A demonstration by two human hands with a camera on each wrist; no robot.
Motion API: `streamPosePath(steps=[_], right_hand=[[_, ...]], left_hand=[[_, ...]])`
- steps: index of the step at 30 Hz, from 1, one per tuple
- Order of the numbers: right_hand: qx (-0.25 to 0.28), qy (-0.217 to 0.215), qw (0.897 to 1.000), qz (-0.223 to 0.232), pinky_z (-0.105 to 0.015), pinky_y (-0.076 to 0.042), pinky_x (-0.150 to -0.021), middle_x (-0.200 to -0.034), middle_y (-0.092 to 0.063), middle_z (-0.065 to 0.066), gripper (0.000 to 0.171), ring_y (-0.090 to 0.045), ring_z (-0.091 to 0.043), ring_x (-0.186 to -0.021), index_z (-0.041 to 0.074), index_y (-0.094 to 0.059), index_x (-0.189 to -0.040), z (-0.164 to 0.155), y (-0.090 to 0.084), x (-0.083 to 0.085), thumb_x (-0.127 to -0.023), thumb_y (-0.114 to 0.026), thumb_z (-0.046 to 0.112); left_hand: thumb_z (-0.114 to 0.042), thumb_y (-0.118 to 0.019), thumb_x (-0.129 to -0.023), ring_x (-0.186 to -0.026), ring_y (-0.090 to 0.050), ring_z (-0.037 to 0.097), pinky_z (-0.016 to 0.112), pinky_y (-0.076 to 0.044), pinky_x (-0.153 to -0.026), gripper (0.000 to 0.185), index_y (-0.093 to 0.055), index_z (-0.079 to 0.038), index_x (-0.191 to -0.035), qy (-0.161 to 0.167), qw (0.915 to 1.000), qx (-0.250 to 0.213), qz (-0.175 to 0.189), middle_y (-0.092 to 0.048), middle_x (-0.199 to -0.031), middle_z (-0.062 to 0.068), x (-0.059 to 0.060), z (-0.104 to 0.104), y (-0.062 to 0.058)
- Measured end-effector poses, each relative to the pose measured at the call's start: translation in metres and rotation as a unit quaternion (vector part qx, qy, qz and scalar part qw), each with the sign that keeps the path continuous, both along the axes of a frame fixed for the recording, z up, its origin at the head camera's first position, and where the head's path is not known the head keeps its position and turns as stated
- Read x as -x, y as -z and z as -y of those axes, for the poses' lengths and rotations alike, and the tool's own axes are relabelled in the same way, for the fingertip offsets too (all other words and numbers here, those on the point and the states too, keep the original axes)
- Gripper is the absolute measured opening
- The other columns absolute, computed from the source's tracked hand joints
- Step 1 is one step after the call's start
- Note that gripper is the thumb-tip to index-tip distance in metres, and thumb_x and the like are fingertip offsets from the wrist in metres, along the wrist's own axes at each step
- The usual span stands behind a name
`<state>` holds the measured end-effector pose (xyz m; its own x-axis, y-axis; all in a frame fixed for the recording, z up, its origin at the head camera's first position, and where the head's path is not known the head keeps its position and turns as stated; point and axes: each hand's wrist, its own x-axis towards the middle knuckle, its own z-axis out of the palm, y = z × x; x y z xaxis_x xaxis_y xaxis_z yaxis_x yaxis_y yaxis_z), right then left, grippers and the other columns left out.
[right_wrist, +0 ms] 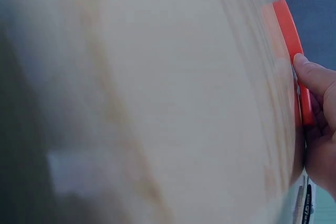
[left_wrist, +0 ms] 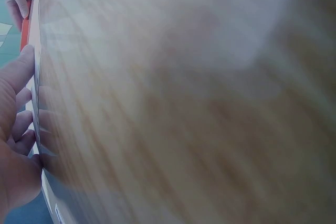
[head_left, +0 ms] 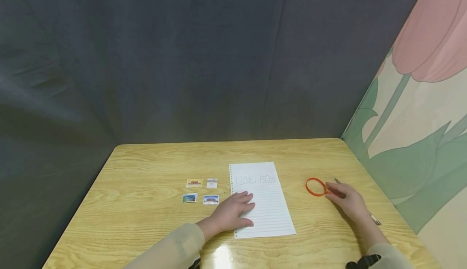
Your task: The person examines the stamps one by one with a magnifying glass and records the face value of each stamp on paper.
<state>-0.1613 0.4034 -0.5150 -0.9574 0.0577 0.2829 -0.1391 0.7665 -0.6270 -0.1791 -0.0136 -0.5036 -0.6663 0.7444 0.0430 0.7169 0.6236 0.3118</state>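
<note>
the orange magnifying glass (head_left: 315, 187) is pinched by the right hand (head_left: 346, 201); the lined sheet (head_left: 268, 204) should be kept pressed flat under the left hand (head_left: 233, 213), fingers straight.

Tabletop (head_left: 146, 220): light yellow wood grain, glossy. Lined sheet (head_left: 268, 208): white, faint blue rules. Magnifying glass (head_left: 315, 187): orange rim. Four stamps (head_left: 202, 191): multicoloured pictures. Backdrop (head_left: 182, 58): dark grey. Side wall (head_left: 419, 119): pink tulip, green leaves.

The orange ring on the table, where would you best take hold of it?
Probably at its near right rim, coming from the right. The orange ring lies flat on the wooden table, so one finger can go inside the hoop and the thumb outside. The right hand already touches that edge; the lined paper lies well to its left.
</note>
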Motion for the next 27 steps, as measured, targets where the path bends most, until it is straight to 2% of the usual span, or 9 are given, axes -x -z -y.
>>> streamPosePath(steps=[5,15,18,22,27], right_hand=[[-0.016,0.007,1.000,-0.014,-0.007,-0.042,-0.077,-0.112,-0.068,-0.018,0.035,-0.050,0.009,-0.095,0.001,-0.072,-0.117,0.001,0.003,0.002,-0.085,-0.079,0.014],[-0.047,0.024,0.999,-0.005,-0.026,-0.049,-0.078,-0.110,-0.070,-0.016,0.029,-0.060,-0.018,-0.097,0.005,-0.075,-0.114,0.004,0.002,0.002,-0.088,-0.077,0.017],[-0.045,0.027,0.999,-0.005,-0.027,-0.049,-0.079,-0.110,-0.070,-0.016,0.028,-0.060,-0.017,-0.097,0.005,-0.075,-0.113,0.005,0.002,0.002,-0.088,-0.077,0.017],[-0.031,0.032,0.999,0.005,-0.022,-0.048,-0.078,-0.110,-0.070,-0.016,0.029,-0.059,-0.010,-0.095,0.005,-0.075,-0.114,0.005,0.002,0.001,-0.088,-0.077,0.018],[-0.027,0.035,0.999,0.004,-0.025,-0.047,-0.081,-0.110,-0.069,-0.017,0.028,-0.060,-0.016,-0.098,0.003,-0.074,-0.113,0.005,0.002,0.003,-0.089,-0.076,0.018]], left_hand=[[-0.046,-0.070,-0.089,-0.144,-0.032,0.022,0.036,-0.021,-0.120,0.061,-0.059,-0.013,-0.139,0.000,1.0000,0.000,0.001,-0.041,-0.154,0.005,0.000,0.000,0.000],[-0.047,-0.068,-0.090,-0.145,-0.030,0.021,0.036,-0.020,-0.120,0.061,-0.058,-0.013,-0.140,0.004,0.9999,-0.005,0.010,-0.039,-0.154,0.005,0.001,0.001,0.001],[-0.047,-0.067,-0.091,-0.146,-0.029,0.022,0.037,-0.020,-0.120,0.061,-0.057,-0.013,-0.140,0.010,0.9998,-0.010,0.014,-0.039,-0.155,0.005,0.001,0.002,0.001],[-0.048,-0.064,-0.092,-0.145,-0.030,0.024,0.038,-0.021,-0.120,0.060,-0.056,-0.013,-0.141,0.020,0.9995,-0.021,0.010,-0.039,-0.155,0.007,0.001,0.005,0.000],[-0.044,-0.065,-0.094,-0.144,-0.033,0.023,0.040,-0.024,-0.119,0.058,-0.057,-0.011,-0.140,0.011,0.9984,-0.055,0.008,-0.042,-0.153,0.007,0.002,0.011,-0.009]])
